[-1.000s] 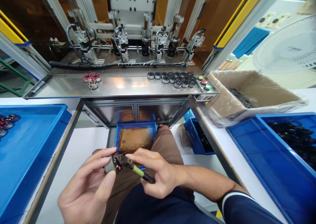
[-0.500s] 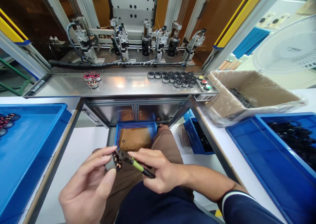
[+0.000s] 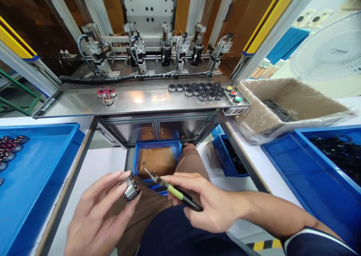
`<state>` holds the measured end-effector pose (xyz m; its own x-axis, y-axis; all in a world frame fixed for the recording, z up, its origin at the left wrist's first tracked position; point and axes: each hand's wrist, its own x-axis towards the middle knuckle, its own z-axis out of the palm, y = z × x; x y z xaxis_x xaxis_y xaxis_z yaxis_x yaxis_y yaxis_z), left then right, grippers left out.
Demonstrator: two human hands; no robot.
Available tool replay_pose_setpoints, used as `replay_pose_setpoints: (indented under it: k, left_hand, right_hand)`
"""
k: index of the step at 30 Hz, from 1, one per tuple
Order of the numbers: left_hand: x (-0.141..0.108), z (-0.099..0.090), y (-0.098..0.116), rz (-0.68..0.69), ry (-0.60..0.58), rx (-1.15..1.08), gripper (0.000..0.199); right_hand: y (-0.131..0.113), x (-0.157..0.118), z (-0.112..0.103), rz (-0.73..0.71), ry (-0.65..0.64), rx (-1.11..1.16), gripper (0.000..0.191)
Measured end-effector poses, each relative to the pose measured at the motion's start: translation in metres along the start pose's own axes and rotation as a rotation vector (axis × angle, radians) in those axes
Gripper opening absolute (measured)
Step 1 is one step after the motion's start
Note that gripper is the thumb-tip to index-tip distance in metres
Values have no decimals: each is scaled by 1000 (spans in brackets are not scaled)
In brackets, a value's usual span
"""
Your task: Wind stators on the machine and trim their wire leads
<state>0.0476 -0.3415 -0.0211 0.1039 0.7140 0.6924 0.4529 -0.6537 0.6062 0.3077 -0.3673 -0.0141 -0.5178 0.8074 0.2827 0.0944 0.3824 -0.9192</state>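
Note:
Between the thumb and fingers of my left hand [image 3: 103,212] is a motor stator [image 3: 131,189], a short grey cylinder with copper windings on the face turned right. My right hand [image 3: 204,199] is wrapped round a pair of cutting pliers [image 3: 176,192] with green and black handles. Their pointed jaws lie just right of the stator, apart from it. Both hands are over my lap. On the metal ledge [image 3: 141,99] ahead, a small group of wound stators [image 3: 106,94] sits at the left. Several black-topped unwound stators [image 3: 203,90] cluster at the right.
A blue tray [image 3: 56,131] with wound stators is at the left. On the right stand a plastic-lined carton [image 3: 316,105] and a blue bin [image 3: 284,154] of black parts. Beneath the ledge is a blue bin [image 3: 179,147]. Machine fixtures [image 3: 166,52] and push buttons [image 3: 232,93] are ahead.
My right hand has drawn the pliers back to the right, away from the stator. The stator has turned slightly in my left hand, whose fingers have shifted.

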Motion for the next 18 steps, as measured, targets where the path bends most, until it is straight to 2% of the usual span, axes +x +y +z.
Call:
replay_pose_setpoints:
  k: [2, 3, 8, 12, 16, 18]
  left_hand:
    - [2, -2, -1, 184, -64, 151, 77]
    - [4, -3, -2, 221, -86, 197, 77]
    - [7, -7, -10, 284, -195, 246, 67]
    - [2, -7, -8, 175, -193, 210, 51]
    - [-3, -9, -2, 33, -136, 107, 46]
    - [-3, -9, 1, -83, -78, -5, 43]
  right_hand:
    - [-7, -3, -1, 0, -29, 49, 77]
    - [-10, -5, -2, 11, -48, 71, 78]
    - [-16, -7, -2, 83, -121, 171, 82]
    - [-15, -7, 1, 99, -147, 231, 81]
    - [-13, -6, 3, 161, -159, 304, 81]
    - [-13, -7, 4, 162, -153, 325, 83]
